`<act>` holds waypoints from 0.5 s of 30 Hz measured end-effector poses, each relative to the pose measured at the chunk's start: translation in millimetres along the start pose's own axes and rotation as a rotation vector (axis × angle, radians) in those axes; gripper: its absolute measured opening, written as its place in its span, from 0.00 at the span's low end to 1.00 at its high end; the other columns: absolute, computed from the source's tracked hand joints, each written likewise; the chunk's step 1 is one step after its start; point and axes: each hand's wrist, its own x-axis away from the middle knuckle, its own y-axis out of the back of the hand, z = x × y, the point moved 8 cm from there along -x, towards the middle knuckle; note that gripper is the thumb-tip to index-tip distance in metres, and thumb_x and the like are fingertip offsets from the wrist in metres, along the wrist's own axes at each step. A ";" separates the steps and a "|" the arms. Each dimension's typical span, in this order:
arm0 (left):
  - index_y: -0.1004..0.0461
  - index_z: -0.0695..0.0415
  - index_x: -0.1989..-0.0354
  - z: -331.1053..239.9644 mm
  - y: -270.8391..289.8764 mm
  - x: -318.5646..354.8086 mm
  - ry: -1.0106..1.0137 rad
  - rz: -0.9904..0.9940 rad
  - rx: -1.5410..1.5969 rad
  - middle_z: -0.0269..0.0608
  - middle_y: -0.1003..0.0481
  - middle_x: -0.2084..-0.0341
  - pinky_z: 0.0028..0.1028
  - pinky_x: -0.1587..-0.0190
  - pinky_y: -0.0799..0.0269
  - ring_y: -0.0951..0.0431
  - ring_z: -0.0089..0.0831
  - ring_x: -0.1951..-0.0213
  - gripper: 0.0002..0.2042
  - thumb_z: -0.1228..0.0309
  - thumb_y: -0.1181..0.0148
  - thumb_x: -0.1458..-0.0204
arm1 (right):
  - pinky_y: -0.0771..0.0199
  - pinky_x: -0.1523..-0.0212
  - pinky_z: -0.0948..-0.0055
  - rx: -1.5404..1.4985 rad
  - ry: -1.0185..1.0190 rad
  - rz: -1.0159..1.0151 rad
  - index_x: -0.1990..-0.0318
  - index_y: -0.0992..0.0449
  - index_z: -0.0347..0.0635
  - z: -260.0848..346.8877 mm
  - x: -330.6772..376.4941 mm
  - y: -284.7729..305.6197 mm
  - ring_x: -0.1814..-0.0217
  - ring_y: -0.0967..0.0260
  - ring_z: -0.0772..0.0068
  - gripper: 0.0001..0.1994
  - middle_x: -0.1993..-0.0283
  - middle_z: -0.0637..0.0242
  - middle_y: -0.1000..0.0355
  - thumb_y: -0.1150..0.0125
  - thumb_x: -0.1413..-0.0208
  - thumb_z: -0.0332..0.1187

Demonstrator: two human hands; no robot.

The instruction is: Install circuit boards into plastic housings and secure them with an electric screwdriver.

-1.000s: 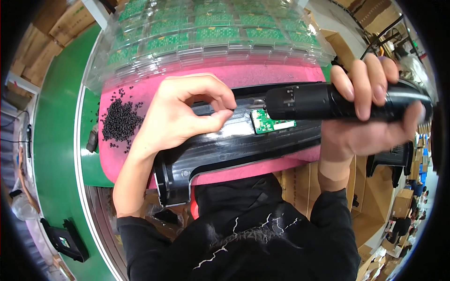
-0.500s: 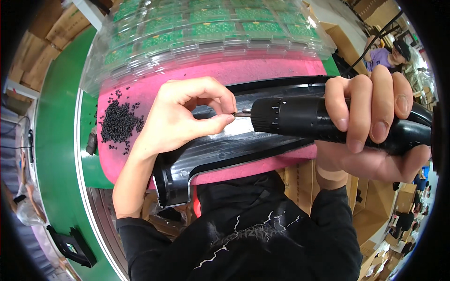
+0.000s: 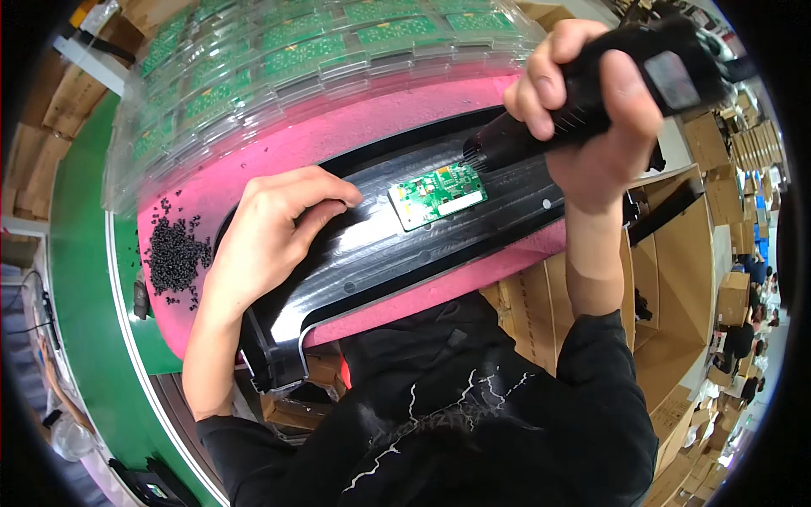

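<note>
My right hand [image 3: 583, 110] is wrapped round a black electric screwdriver [image 3: 532, 139]. The tool slants down to the left, its nose over the upper right corner of a green circuit board [image 3: 438, 197]. Its bit is hidden, so contact cannot be made out. The board lies inside a long, glossy black plastic housing [image 3: 372, 253]. Left of the board, my left hand [image 3: 274, 228] hovers over the housing with thumb and fingertips drawn together. Anything between those fingertips is too small or hidden to see.
A pile of small black screws [image 3: 176, 258] lies at the left on a pink mat [image 3: 262, 152]. Behind stand stacked clear trays [image 3: 312, 72] of green boards. Cardboard boxes [image 3: 676, 253] are at the right, and a green table surface [image 3: 80, 279] at the left.
The screwdriver has left my left fingertips and swung from level to a downward slant over the board. My left hand has drawn back leftward. The circuit board is now visible in the housing.
</note>
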 end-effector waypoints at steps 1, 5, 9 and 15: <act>0.21 0.65 0.63 -1.1 -0.2 -1.2 -0.003 0.004 0.001 0.45 0.20 0.67 0.30 0.58 0.23 0.18 0.38 0.63 0.07 0.85 0.38 0.52 | 0.39 0.70 0.73 0.023 -0.013 -0.038 0.57 0.32 0.39 -6.4 1.0 6.4 0.77 0.42 0.77 0.18 0.71 0.67 0.36 0.50 0.38 0.47; 0.23 0.64 0.60 -13.6 -8.9 -3.7 -0.043 0.123 -0.095 0.48 0.22 0.69 0.35 0.61 0.24 0.20 0.45 0.65 0.09 0.85 0.41 0.50 | 0.38 0.69 0.73 0.030 -0.035 -0.105 0.58 0.32 0.40 -15.5 4.1 17.8 0.78 0.42 0.77 0.16 0.72 0.66 0.36 0.50 0.38 0.46; 0.23 0.62 0.57 -28.4 -21.9 -13.5 -0.054 0.253 -0.273 0.47 0.24 0.67 0.38 0.60 0.25 0.22 0.49 0.64 0.12 0.83 0.41 0.50 | 0.37 0.69 0.72 0.059 -0.035 -0.086 0.58 0.31 0.40 -16.2 4.6 18.8 0.78 0.41 0.76 0.16 0.73 0.66 0.35 0.50 0.38 0.45; 0.23 0.58 0.51 -26.3 -36.7 -22.9 -0.083 0.304 -0.436 0.47 0.25 0.67 0.40 0.60 0.26 0.23 0.49 0.63 0.20 0.85 0.43 0.55 | 0.36 0.70 0.73 0.093 -0.038 -0.073 0.58 0.31 0.39 -20.1 2.0 18.3 0.79 0.40 0.77 0.15 0.73 0.65 0.34 0.49 0.38 0.43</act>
